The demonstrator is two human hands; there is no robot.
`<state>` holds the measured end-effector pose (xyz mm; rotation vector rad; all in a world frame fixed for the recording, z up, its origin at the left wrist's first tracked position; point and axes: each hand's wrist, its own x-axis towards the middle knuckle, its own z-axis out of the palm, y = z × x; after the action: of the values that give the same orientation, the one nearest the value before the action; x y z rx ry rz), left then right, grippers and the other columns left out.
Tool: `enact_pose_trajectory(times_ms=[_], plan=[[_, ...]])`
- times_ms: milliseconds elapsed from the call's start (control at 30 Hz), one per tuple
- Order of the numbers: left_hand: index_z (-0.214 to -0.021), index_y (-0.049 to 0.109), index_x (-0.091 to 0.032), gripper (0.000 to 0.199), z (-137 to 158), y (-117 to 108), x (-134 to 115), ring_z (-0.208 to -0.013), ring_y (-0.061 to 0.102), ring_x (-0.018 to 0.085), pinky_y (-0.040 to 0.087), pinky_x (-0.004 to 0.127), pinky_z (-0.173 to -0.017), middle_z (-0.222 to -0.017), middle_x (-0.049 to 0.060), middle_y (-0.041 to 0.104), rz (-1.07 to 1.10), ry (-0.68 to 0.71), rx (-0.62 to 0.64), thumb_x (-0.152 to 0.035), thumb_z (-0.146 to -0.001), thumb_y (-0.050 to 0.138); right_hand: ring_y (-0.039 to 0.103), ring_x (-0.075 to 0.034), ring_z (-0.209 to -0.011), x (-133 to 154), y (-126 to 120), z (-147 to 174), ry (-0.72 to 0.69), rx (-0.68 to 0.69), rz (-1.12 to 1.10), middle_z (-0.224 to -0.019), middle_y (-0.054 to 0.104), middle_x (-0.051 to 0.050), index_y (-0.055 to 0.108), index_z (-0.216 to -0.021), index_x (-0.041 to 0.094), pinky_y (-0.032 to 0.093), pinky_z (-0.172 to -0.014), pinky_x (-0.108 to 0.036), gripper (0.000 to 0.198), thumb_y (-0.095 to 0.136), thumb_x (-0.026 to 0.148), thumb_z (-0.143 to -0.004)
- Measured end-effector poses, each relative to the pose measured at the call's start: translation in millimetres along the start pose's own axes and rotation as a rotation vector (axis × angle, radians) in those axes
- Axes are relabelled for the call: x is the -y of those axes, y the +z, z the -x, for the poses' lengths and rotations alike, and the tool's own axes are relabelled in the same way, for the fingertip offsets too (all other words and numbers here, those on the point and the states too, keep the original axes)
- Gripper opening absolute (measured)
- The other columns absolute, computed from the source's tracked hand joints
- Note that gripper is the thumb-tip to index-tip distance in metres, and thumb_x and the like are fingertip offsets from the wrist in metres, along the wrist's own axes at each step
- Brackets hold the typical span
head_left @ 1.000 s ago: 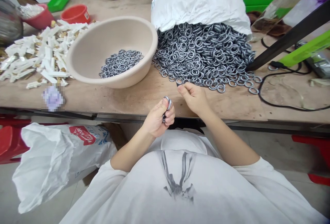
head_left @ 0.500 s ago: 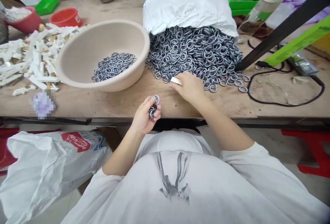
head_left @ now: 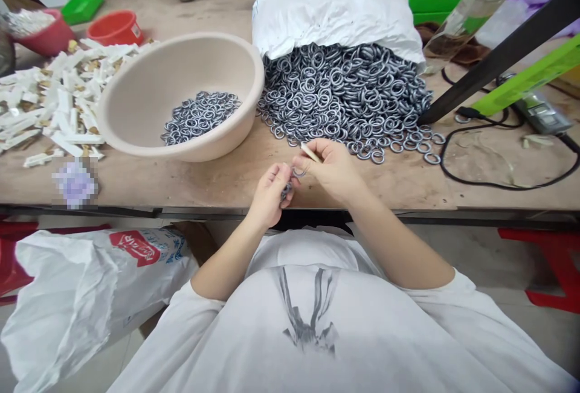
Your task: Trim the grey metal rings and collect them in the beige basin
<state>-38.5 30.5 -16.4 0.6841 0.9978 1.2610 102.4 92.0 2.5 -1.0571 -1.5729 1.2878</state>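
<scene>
Several grey rings (head_left: 286, 190) are gripped in my left hand (head_left: 268, 198), close to the table's front edge. My right hand (head_left: 334, 169) pinches a short cream-coloured stick (head_left: 310, 153); its exact kind is unclear. Between the fingertips of both hands a single ring (head_left: 299, 172) shows, partly covered. Just beyond my right hand lies a large heap of grey rings (head_left: 344, 100), spilling from a white sack (head_left: 335, 22). Left of the heap stands a beige basin (head_left: 136, 94) with a layer of the same rings (head_left: 202, 116) in it.
White and tan offcuts (head_left: 67, 106) cover the table's left side, near a red bowl (head_left: 115, 29). At the right a black post (head_left: 493, 49) slants beside a green bar (head_left: 530, 76) and a black cable (head_left: 480, 185). A white bag (head_left: 67, 296) lies below the table.
My right hand has drawn back from the heap's edge toward me, still with the cream stick. My left hand has shifted right and slightly up, and the two hands now meet.
</scene>
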Motion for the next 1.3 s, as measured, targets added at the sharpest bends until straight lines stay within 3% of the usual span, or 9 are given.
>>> enact_pose_trajectory(times_ms=[133,300,433,600,867,1033,1167,1233,1300], plan=[[-0.076,0.053,-0.018,0.047,7,10,7,-0.042,0.038,0.003,0.022,0.014,-0.036,-0.061,-0.005,0.051,-0.014,0.022,0.011,-0.059,-0.075,0.076,0.056,-0.013,-0.059,4,16,19,0.007,0.068,-0.151,-0.066,0.059,0.002,0.058,-0.079,0.02,0.046,-0.058,-0.028,0.037,0.07,0.055,-0.083],[-0.075,0.053,-0.018,0.048,16,11,2,-0.042,0.037,0.003,0.024,0.014,-0.037,-0.056,-0.006,0.047,0.051,0.015,0.027,-0.058,-0.072,0.079,0.056,-0.013,-0.063,1,12,22,-0.071,0.115,-0.139,-0.073,0.06,0.002,0.06,-0.086,0.021,0.046,-0.061,-0.028,0.049,0.071,0.067,-0.078],[-0.069,0.049,-0.018,0.049,19,11,-3,-0.043,0.037,0.004,0.025,0.014,-0.036,-0.056,-0.006,0.047,0.095,0.018,0.027,-0.056,-0.072,0.079,0.049,-0.012,-0.06,0,5,28,-0.245,0.037,0.114,-0.066,0.056,0.001,0.058,-0.078,0.019,0.037,-0.059,-0.027,0.054,0.056,0.073,-0.086],[-0.072,0.049,-0.018,0.049,20,13,-5,-0.04,0.036,0.003,0.024,0.015,-0.035,-0.054,-0.008,0.045,0.159,-0.023,-0.037,-0.054,-0.069,0.082,0.047,-0.011,-0.059,-1,5,44,-0.483,0.05,0.458,-0.064,0.055,0.001,0.059,-0.074,0.018,0.031,-0.059,-0.027,0.049,0.048,0.059,-0.097],[-0.072,0.046,-0.02,0.049,18,8,-3,-0.04,0.036,0.004,0.024,0.015,-0.035,-0.052,-0.008,0.044,0.133,-0.045,-0.029,-0.052,-0.068,0.083,0.045,-0.012,-0.058,-5,9,39,-0.287,0.119,0.473,-0.059,0.052,0.002,0.051,-0.065,0.02,0.027,-0.058,-0.028,0.054,0.044,0.064,-0.096],[-0.068,0.046,-0.017,0.05,25,6,-3,-0.043,0.035,0.003,0.023,0.015,-0.037,-0.056,-0.006,0.043,0.084,-0.079,0.122,-0.055,-0.073,0.08,0.045,-0.014,-0.058,-17,-10,16,-0.099,-0.076,0.557,-0.057,0.048,0.002,0.05,-0.065,0.021,0.027,-0.058,-0.028,0.055,0.039,0.064,-0.098],[-0.07,0.05,-0.017,0.045,23,0,-6,-0.044,0.039,0.003,0.026,0.014,-0.037,-0.06,-0.005,0.047,0.084,-0.093,0.092,-0.049,-0.073,0.081,0.062,-0.024,-0.077,-19,-21,2,0.016,-0.105,0.965,-0.089,0.07,-0.007,0.067,-0.098,0.02,0.032,-0.063,-0.03,0.035,0.054,0.052,-0.096],[-0.075,0.056,-0.016,0.038,20,-4,-8,-0.044,0.041,0.003,0.028,0.015,-0.037,-0.062,-0.004,0.05,0.08,-0.113,0.071,-0.045,-0.073,0.081,0.067,-0.029,-0.088,-19,-20,-4,0.062,-0.073,1.142,-0.11,0.071,-0.013,0.067,-0.113,0.019,0.037,-0.067,-0.032,0.035,0.061,0.047,-0.093],[-0.084,0.062,-0.015,0.031,17,-8,-10,-0.044,0.042,0.004,0.028,0.015,-0.036,-0.062,-0.004,0.052,0.094,-0.128,0.043,-0.037,-0.072,0.079,0.069,-0.032,-0.094,-19,-17,-10,0.108,-0.03,1.249,-0.117,0.07,-0.017,0.067,-0.116,0.016,0.041,-0.07,-0.034,0.036,0.06,0.043,-0.094]])
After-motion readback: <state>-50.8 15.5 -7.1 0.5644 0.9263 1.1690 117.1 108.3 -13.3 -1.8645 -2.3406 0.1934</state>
